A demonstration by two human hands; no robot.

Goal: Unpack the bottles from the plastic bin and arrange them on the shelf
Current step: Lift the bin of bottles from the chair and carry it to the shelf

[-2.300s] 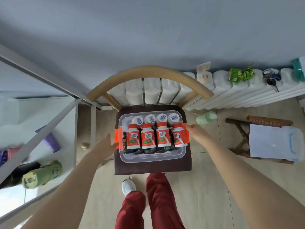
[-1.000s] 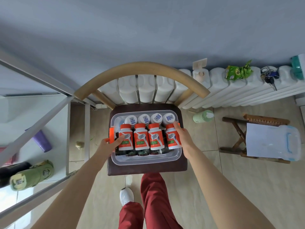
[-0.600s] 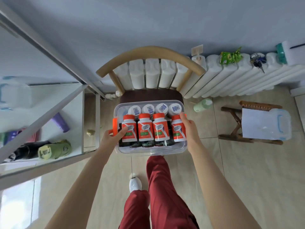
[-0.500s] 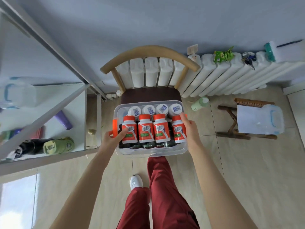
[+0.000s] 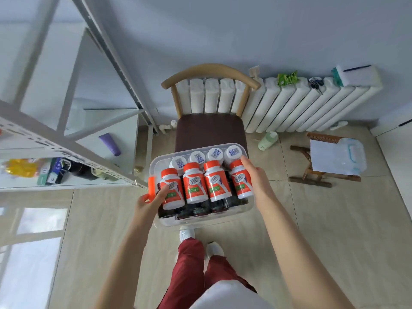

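Observation:
A clear plastic bin (image 5: 200, 219) with orange side latches hangs in the air in front of the chair, held between both hands. Inside it stand several bottles (image 5: 195, 186) with orange caps and orange-white labels, and a back row with white lids. My left hand (image 5: 149, 202) grips the bin's left end at the orange latch, thumb over the rim. My right hand (image 5: 254, 177) grips the right end, fingers over the rim beside the rightmost bottle. The grey metal shelf (image 5: 73, 150) stands at the left.
A wooden chair (image 5: 210, 128) with a dark seat stands against a white radiator (image 5: 301, 103). A stool (image 5: 312, 172) with a clear lidded box sits right. A green bottle (image 5: 267, 140) lies on the floor. The lower shelf holds a purple tube (image 5: 109, 144) and other items.
Both hands took hold of the bin's ends and lifted it off the chair seat, drawing it toward me. The chair seat now shows bare and the view has pulled back.

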